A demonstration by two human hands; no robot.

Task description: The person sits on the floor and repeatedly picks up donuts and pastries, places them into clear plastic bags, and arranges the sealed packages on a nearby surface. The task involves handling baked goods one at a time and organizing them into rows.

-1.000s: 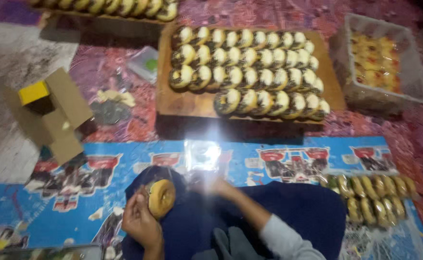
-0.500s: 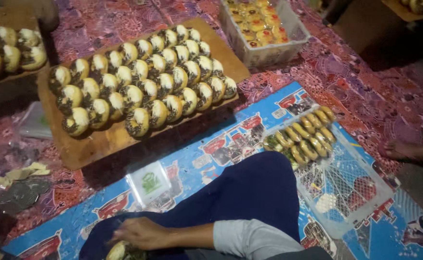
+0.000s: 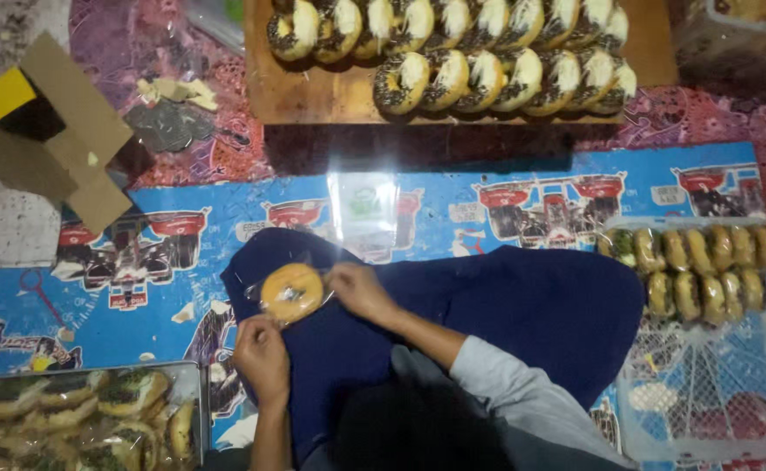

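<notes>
Both hands grip one doughnut (image 3: 291,292) in a clear wrapper, held over the person's dark blue lap (image 3: 522,305). The right hand (image 3: 358,290) pinches the wrapper at the doughnut's right edge; the left hand (image 3: 262,356) closes on it from below. The lap rests on a blue printed mat (image 3: 139,288) spread over a red patterned floor. At the lower left lies a tray (image 3: 193,392) of wrapped doughnuts; at the right, a wire rack (image 3: 714,384) carries two rows of wrapped ones. Beyond the mat a wooden board (image 3: 313,92) bears rows of chocolate-sprinkled doughnuts (image 3: 496,78). A torn cardboard box (image 3: 60,131) lies at the upper left.
</notes>
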